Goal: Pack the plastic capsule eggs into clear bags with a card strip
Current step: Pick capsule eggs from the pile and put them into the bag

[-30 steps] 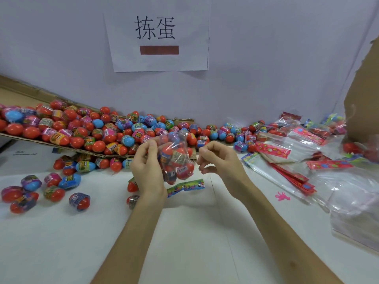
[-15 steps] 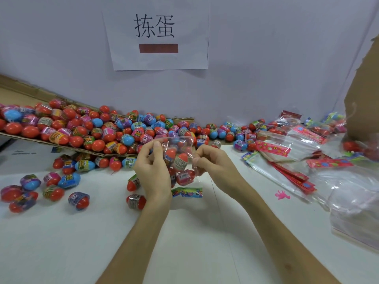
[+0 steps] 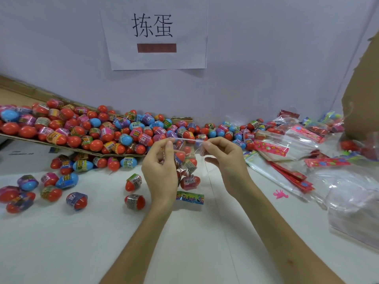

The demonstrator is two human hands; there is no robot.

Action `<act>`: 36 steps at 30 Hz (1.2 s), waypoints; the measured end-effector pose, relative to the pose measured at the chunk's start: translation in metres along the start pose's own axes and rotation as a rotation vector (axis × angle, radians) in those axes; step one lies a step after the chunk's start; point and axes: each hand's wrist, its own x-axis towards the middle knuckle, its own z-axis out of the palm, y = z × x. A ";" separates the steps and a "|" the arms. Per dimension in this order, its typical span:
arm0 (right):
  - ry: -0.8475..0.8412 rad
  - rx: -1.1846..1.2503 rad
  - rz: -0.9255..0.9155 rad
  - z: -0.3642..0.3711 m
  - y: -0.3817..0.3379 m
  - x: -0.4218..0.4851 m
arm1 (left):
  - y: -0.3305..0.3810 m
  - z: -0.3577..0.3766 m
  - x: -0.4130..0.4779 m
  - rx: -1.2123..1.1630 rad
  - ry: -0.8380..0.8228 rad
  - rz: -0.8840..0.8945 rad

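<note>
A clear bag point(image 3: 187, 160) holding several red capsule eggs hangs upright above the white table, its colourful card strip point(image 3: 190, 198) at the bottom end. My left hand point(image 3: 161, 167) pinches the bag's top left corner. My right hand point(image 3: 223, 160) pinches the top right corner, so the top edge is stretched flat between both hands. Two loose red eggs point(image 3: 134, 191) lie on the table just left of my left wrist.
A big heap of red, blue and pink eggs point(image 3: 92, 130) fills a flattened cardboard sheet point(image 3: 61, 147) at the back left. Loose eggs point(image 3: 49, 189) lie front left. Clear bags with red card strips point(image 3: 287, 152) pile up on the right, beside a brown box flap point(image 3: 363, 95).
The bag was held bunched in my left hand. My right hand came in and took the other top corner, and both hands pulled the opening straight and lowered the bag.
</note>
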 end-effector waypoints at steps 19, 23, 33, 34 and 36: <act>-0.394 -0.365 -0.014 -0.003 0.011 -0.001 | -0.007 -0.007 0.010 -0.138 0.191 -0.130; -0.316 -0.447 -0.064 0.005 0.014 -0.002 | -0.009 -0.007 0.012 -0.189 0.236 -0.204; -0.454 -0.335 0.057 0.013 0.011 -0.009 | -0.017 -0.010 0.019 -0.310 0.375 -0.346; -0.472 -0.314 0.052 0.012 0.010 -0.009 | -0.016 -0.011 0.019 -0.323 0.373 -0.370; -0.540 -0.287 0.066 0.009 0.007 -0.008 | -0.015 -0.012 0.020 -0.338 0.359 -0.394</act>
